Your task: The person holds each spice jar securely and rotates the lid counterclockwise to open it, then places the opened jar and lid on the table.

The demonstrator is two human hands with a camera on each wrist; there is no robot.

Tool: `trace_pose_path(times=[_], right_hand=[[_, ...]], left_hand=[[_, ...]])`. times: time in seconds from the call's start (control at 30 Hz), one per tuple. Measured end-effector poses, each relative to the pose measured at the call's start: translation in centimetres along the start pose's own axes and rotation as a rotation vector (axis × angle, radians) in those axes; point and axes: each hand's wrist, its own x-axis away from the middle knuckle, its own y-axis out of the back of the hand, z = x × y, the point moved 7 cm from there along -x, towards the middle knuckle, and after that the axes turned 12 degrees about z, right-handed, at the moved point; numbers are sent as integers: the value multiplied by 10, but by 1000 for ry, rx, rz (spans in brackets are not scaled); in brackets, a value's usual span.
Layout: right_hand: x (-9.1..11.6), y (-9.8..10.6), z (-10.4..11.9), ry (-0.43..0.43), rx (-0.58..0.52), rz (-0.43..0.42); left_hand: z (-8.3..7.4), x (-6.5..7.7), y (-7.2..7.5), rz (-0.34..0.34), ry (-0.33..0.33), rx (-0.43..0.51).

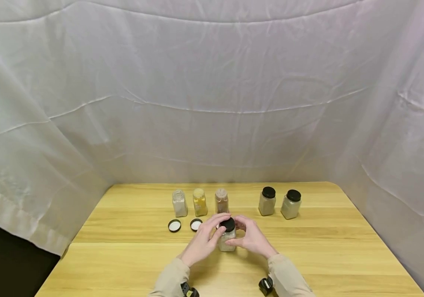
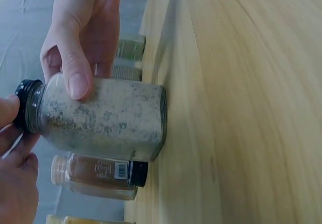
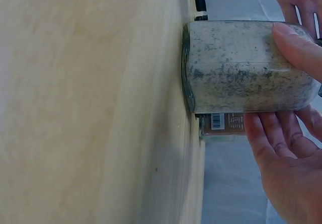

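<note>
A squarish clear jar (image 1: 227,242) with speckled, pale contents stands upright near the table's middle, its base at the wood. My left hand (image 1: 207,236) grips the black lid (image 1: 228,224) from the left; in the left wrist view its fingers wrap the lid's rim, and the jar neck (image 2: 33,108) shows below. From the right, my right hand (image 1: 252,237) holds the jar's body, its thumb on the speckled glass (image 2: 108,116) in the left wrist view. The right hand's fingers (image 3: 276,133) lie behind the jar in the right wrist view.
Behind stand lidless jars: one with white contents (image 1: 180,204), one yellow (image 1: 200,204), one brown (image 1: 221,202). Black lids with white linings (image 1: 174,225) lie before them. Two black-capped jars, one tan (image 1: 267,205) and one pale (image 1: 290,208), stand at back right. Grey cloth (image 1: 212,82) surrounds the table.
</note>
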Motion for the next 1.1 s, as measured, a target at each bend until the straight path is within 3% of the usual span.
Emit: trace_pose_path(times=[0.27,0.4,0.53,0.73,0.83,1.0,1.1], right_hand=[[0,0,1,22,-5,3],[0,0,0,20,-10,5],[0,0,0,19,-9,4],[0,0,0,3,-8,0],[0,0,1,5,-6,-1],[0,0,0,5,-1,0],[0,0,0,8,3,-1]], left_hand=[[0,-1,6,-153,71,-23],[0,-1,5,-187,101,-14],[1,0,2,-155,101,8],[-2,0,-3,8,36,13],[-3,-1,-4,53,2,-3],[-4,-2,-2,15,-27,-48],[-3,-1,0,-35,-2,-61]])
